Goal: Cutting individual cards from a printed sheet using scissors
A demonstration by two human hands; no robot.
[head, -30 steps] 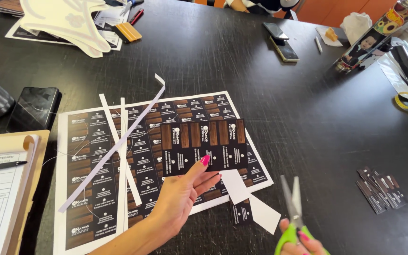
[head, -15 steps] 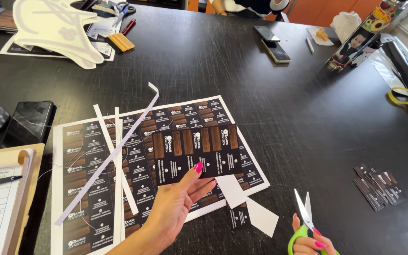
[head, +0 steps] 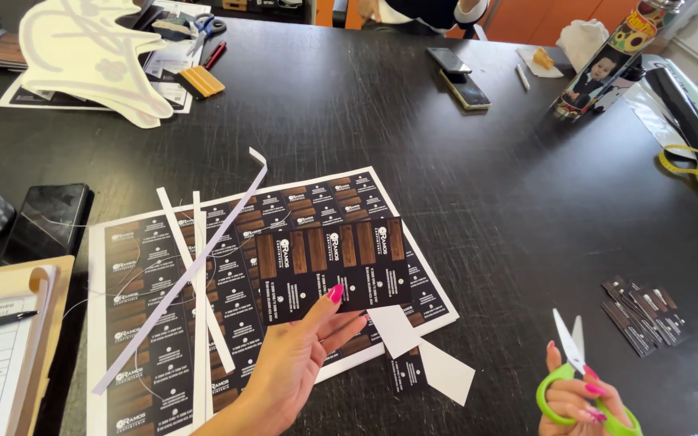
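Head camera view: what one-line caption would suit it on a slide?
Left hand holds a strip of dark printed cards over the printed sheet; right hand holds green-handled scissors.

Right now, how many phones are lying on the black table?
3. One dark phone lies at the left edge beside the clipboard. Two more, phone and phone, lie together at the far side. Others may be hidden under papers.

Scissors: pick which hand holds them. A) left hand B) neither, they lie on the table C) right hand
C: the right hand has its fingers through the green handles of the scissors, blades pointing up, while the left hand holds a strip of cards.
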